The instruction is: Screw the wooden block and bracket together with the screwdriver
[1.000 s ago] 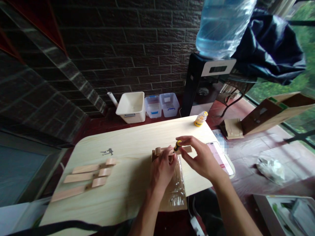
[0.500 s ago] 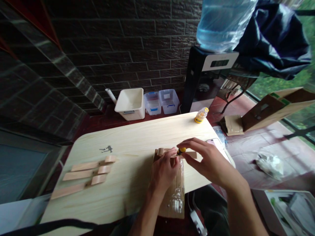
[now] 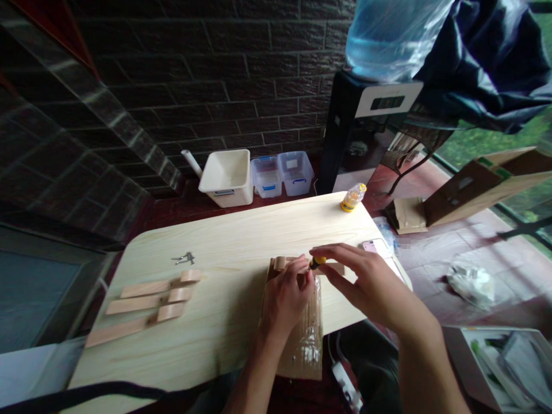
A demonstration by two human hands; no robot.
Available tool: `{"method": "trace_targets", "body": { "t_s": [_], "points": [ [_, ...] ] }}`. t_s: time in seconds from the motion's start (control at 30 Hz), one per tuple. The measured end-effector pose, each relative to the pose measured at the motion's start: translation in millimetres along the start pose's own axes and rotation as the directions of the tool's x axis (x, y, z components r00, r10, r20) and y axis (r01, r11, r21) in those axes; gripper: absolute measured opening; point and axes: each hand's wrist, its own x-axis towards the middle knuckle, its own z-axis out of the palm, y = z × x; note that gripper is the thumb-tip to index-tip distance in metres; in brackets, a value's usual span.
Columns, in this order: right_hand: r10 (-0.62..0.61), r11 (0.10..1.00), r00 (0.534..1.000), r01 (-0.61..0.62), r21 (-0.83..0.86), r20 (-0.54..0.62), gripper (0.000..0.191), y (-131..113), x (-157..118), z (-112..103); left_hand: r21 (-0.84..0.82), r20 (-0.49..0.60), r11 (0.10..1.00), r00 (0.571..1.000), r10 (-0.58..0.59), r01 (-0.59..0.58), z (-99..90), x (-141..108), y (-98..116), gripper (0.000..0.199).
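Observation:
In the head view my right hand point(image 3: 360, 276) pinches the yellow and black handle of a short screwdriver point(image 3: 318, 262) between thumb and fingers. My left hand point(image 3: 290, 292) is closed at the screwdriver's tip, fingers pressed on a light wooden piece point(image 3: 338, 268) with a curled end; what the fingertips grip there is hidden. Beneath that piece lies a brown board wrapped in shiny clear film point(image 3: 308, 351), which overhangs the table's front edge. Several similar wooden pieces point(image 3: 142, 303) with curled ends lie on the left, below a small heap of screws point(image 3: 184, 258).
The pale wooden table point(image 3: 224, 236) carries a clear bottle with yellow base point(image 3: 353, 197) and a phone point(image 3: 376, 246) at its right. Beyond it stand a cream bin point(image 3: 226, 178), two clear boxes point(image 3: 281, 175) and a water dispenser point(image 3: 366, 126). A power strip point(image 3: 346, 386) hangs below the front edge.
The view has shifted slightly, so the table and background sit a little higher. Both hands keep nearly the same places and grips around the screwdriver and the wooden piece.

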Motion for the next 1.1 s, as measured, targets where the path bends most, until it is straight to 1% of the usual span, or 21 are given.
{"method": "trace_targets", "body": {
  "t_s": [0.17,0.3,0.43,0.6,0.73,0.87,1.1],
  "points": [
    [0.017,1.000,0.999,-0.017,-0.015,0.032,0.036,-6.2,-1.7,-0.1,0.000,-0.002,1.000,1.000,-0.002,0.002,0.0,1.3,-0.3,0.018],
    [0.017,1.000,1.000,-0.016,-0.023,0.026,0.037,-5.3,-2.3,0.8,0.003,0.036,1.000,0.999,-0.013,0.013,-3.3,1.9,1.4,0.017],
    [0.004,1.000,0.999,-0.003,-0.030,0.052,0.036,-4.4,-4.7,2.6,0.011,0.057,1.000,0.998,-0.025,0.025,-5.5,3.0,3.4,0.021],
    [0.015,0.997,1.000,-0.013,-0.071,0.024,0.035,-2.8,-8.3,4.2,0.005,0.059,1.000,0.998,-0.026,0.026,-2.7,0.4,-1.1,0.025],
    [0.011,0.997,1.000,-0.010,-0.081,0.018,0.033,-0.8,-8.9,4.3,-0.038,0.085,0.995,0.993,-0.087,0.090,-3.5,-0.1,-2.7,0.032],
    [0.030,0.996,1.000,-0.030,-0.088,-0.001,0.032,1.0,-8.7,4.1,-0.068,0.106,0.988,0.986,-0.129,0.137,-6.3,2.1,0.0,0.032],
    [0.031,0.995,1.000,-0.031,-0.090,-0.002,0.033,2.2,-9.1,4.3,-0.088,0.073,0.991,0.993,-0.091,0.097,-7.5,3.4,0.4,0.031]
  ]
}}
